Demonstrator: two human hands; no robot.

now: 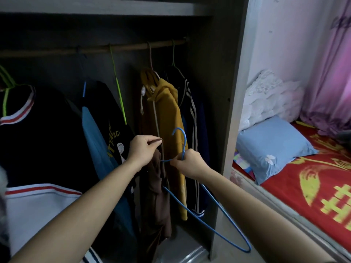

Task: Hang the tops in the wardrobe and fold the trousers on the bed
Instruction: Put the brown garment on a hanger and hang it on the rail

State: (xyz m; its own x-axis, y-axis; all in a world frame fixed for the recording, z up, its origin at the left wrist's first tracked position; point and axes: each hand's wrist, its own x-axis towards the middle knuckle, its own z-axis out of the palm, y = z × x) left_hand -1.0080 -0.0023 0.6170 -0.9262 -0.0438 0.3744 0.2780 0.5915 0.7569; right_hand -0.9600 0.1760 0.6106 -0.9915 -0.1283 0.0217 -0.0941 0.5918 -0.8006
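Now left hand (144, 149) is pinching the top (157, 196) by its edge; right hand (190, 165) is gripping the hanger (185, 141), seemingly to thread it in.

The wardrobe (224, 92) fills the frame's left and centre, tops (167, 111) hanging from its rail (95, 49) across the upper part. The bed (303, 186) lies at right, a pillow (273, 147) on it, a curtain (332, 73) behind at upper right.

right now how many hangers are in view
6. Five in the wardrobe: green hanger far left, blue hanger, long green hanger, pale hanger under the yellow hoodie, green-hooked hanger under the striped jacket. Loose blue hanger in the right hand. Clothes may hide more.
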